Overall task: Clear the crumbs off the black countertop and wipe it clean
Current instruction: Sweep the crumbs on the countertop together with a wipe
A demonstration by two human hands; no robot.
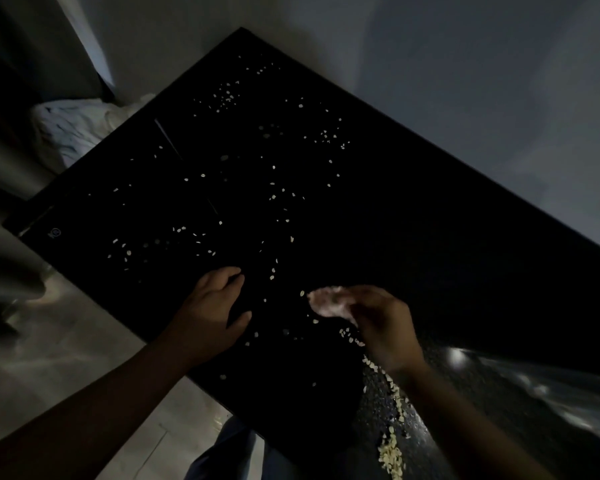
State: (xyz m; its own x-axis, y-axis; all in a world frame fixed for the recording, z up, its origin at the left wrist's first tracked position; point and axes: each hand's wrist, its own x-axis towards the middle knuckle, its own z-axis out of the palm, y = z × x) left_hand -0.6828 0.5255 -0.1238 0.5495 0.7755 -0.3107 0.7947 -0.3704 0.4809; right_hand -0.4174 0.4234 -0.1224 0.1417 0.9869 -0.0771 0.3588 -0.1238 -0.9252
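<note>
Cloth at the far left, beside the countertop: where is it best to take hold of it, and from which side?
Pinch a raised fold on top of the cloth, coming from above on the countertop side. It lies crumpled, so its folds stand up, and the countertop edge hides its near part. The left hand looks nearer.

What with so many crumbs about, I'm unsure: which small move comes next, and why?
Probably sweep the right hand, gripping what looks like a pinkish cloth, toward the crumbs by the left hand: flakes dot the black countertop there.
</note>
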